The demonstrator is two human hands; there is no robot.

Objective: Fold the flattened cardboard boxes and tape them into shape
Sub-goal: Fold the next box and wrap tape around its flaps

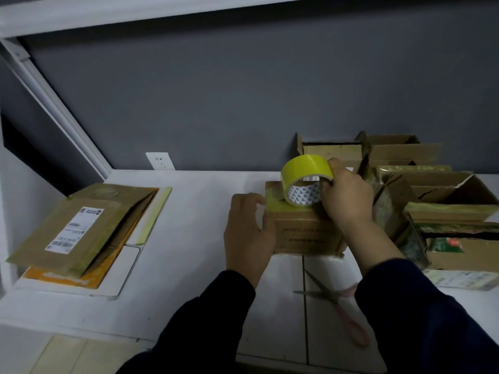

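Small brown cardboard box [305, 230] sat at centre of frame on the white bench [189, 265], closed side up, with a strip of yellowish tape along its top left edge. Left hand [248, 228] gripped the box's left side: fingers [249, 198] curled over the top left corner, thumb pressed on the near face. Right hand [347, 197] held the yellow tape roll [306, 168], which stood on edge on the box top and touched it. Its fingers [336, 164] wrapped over the roll's right rim; thumb seemed to sit at the white printed core, partly hidden. Both sleeves were dark.

Pink-handled scissors [339, 303] lay on the bench below the box, lower right of centre, blades apart, blurred and partly hidden by the right sleeve. Stack of flattened brown cardboard boxes [81, 233] lay at left of frame, well apart from both hands; top one carried a white shipping label, orange sheet underneath. Cluster of open-top cardboard boxes [432, 190] stood at right of frame, just beside the right hand, several edges taped yellowish. White wall socket [160, 161] sat on the grey wall [243, 90] above the bench, left of centre.
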